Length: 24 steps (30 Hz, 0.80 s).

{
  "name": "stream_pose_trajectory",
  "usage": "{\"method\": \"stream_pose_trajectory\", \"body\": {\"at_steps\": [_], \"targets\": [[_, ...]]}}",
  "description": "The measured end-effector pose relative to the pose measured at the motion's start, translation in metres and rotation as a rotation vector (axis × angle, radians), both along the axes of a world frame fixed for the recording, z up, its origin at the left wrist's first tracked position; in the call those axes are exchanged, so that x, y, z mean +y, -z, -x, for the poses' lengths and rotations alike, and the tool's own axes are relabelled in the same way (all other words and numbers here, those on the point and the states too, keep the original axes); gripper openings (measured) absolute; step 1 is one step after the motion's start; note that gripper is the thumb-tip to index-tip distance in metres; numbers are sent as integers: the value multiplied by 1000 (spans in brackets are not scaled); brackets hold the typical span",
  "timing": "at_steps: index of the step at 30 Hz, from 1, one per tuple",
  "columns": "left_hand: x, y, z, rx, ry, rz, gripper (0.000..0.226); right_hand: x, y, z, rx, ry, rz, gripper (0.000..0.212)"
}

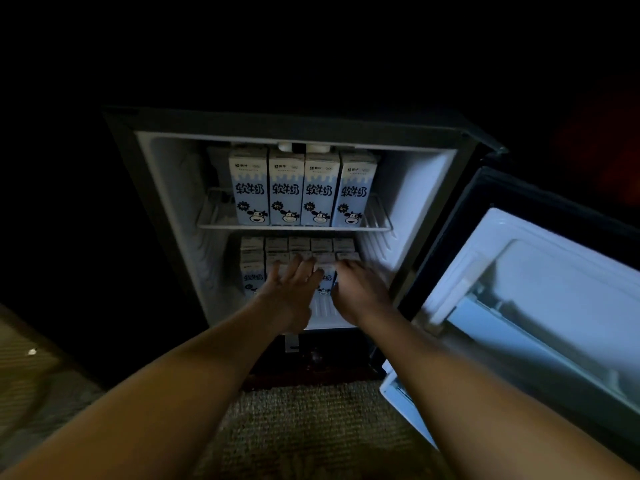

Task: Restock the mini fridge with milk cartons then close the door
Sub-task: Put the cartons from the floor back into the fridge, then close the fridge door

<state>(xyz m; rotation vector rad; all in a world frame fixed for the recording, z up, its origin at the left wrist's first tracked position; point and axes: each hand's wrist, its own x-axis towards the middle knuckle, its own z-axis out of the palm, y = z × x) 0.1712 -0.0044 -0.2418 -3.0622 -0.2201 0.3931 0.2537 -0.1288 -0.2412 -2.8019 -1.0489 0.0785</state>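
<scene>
Pale-blue milk cartons (251, 268) stand in the mini fridge (173, 188) just beyond both hands. The left hand (294, 282) presses them with fingers spread straight. The right hand (356, 289) touches them alongside, its grip unclear. The door (519, 289) hangs open to its right.

Dim, soft frame; only the fridge interior (408, 202) is lit, surroundings near-black, edges bowed

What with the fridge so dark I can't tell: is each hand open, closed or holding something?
Left hand: open, fingers spread against the lower cartons.
Right hand: on those cartons; grip cannot be told.
</scene>
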Motion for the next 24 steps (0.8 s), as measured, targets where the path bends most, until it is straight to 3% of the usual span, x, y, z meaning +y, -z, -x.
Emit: {"method": "stream_pose_trajectory", "body": {"at_steps": [3, 8, 11, 15, 24], "targets": [[-3, -27, 22, -56, 22, 62, 76, -14, -23, 21, 7, -18, -56, 37], [-15, -73, 66, -71, 24, 3, 77, -45, -69, 55, -12, -113, -65, 30], [-41, -113, 95, -19, -34, 10, 76, -68, -103, 81, -57, -125, 11, 33], [-79, -163, 131, -89, -20, 65, 76, -111, -154, 127, -179, -145, -12, 43], [-182, -224, 162, -243, 161, 57, 76, -225, -231, 176, -316, -99, -118, 32]]}}
